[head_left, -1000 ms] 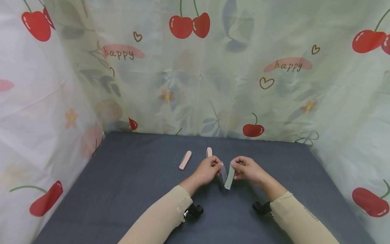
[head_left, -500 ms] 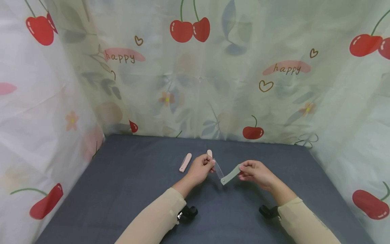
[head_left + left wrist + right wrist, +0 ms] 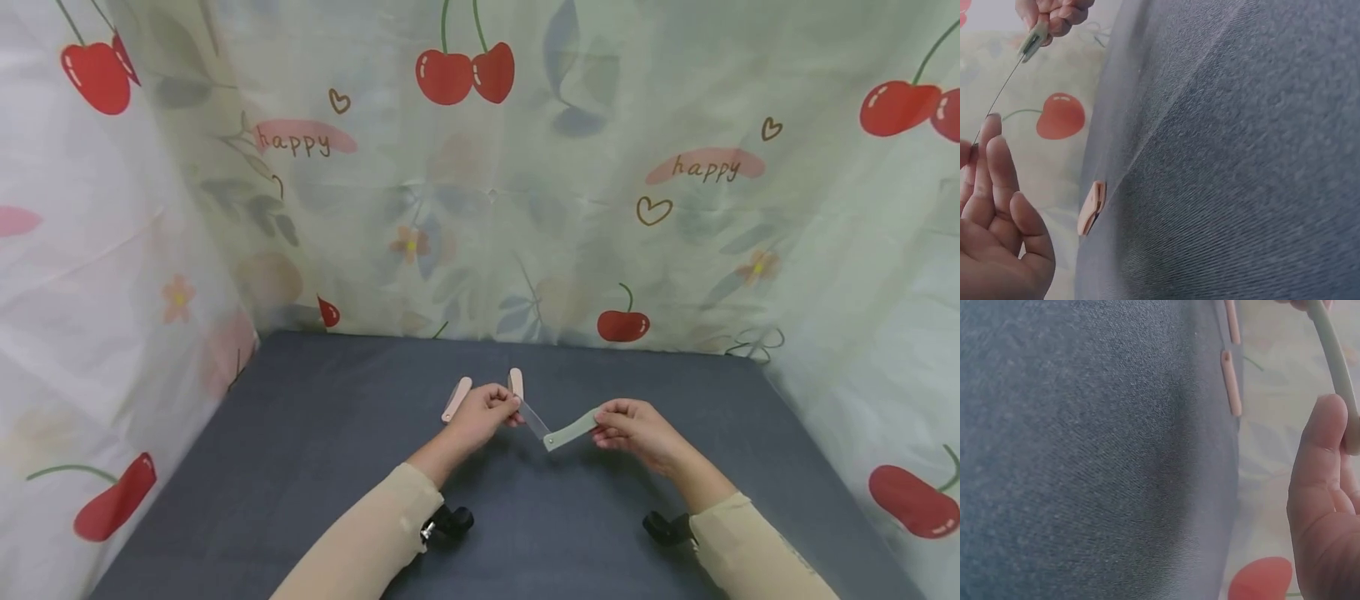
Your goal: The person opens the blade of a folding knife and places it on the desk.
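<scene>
Above the grey mat [image 3: 300,467], at six o'clock from two pink folded razors [image 3: 456,398]: green folding razor [image 3: 572,429] half open, handle pinched by right hand [image 3: 633,425], blade tip pinched by left hand [image 3: 480,412], presumably to keep fingers off the edge. Left wrist view alone shows blade edge-on as thin line; head view alone shows hinge angle.

A makeshift recording booth; cherry-print curtains [image 3: 480,167] enclose a grey-clothed table [image 3: 300,467].
</scene>
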The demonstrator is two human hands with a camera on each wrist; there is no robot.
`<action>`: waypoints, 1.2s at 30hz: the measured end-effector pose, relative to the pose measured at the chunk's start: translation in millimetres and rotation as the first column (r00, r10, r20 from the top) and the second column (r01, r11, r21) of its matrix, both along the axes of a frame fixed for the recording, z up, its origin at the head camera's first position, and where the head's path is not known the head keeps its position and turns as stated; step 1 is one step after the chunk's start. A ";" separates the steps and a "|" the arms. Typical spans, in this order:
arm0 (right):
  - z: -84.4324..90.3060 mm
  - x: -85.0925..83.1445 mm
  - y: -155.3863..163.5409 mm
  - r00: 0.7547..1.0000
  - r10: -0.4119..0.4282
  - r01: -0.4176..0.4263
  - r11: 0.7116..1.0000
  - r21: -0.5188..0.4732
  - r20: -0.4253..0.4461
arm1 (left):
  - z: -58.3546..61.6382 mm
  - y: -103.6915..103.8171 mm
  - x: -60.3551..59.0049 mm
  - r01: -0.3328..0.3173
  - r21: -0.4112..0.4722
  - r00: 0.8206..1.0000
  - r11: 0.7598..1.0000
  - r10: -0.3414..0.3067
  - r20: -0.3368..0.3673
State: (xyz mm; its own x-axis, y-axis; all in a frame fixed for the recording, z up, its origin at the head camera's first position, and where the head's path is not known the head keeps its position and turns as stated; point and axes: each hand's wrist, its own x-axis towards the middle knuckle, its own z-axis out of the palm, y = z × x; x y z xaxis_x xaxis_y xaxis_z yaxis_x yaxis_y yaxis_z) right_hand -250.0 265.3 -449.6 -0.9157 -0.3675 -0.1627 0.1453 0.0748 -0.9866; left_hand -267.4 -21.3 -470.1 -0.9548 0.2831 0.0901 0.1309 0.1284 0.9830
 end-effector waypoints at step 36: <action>4.8 -6.7 -0.7 0.994 -0.111 0.111 0.994 -0.004 -0.013 | 5.1 -3.6 -4.9 0.019 0.129 0.995 0.991 -0.032 0.094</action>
State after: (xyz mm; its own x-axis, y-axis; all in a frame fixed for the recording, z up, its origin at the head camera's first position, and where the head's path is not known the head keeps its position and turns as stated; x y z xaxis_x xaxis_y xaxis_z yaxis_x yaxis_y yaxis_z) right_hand -256.7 264.7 -444.8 -0.9529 -0.2639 -0.1493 0.1394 0.0559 -0.9887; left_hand -272.2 -24.9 -465.0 -0.9535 0.2994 0.0356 0.0369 -0.0014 0.9993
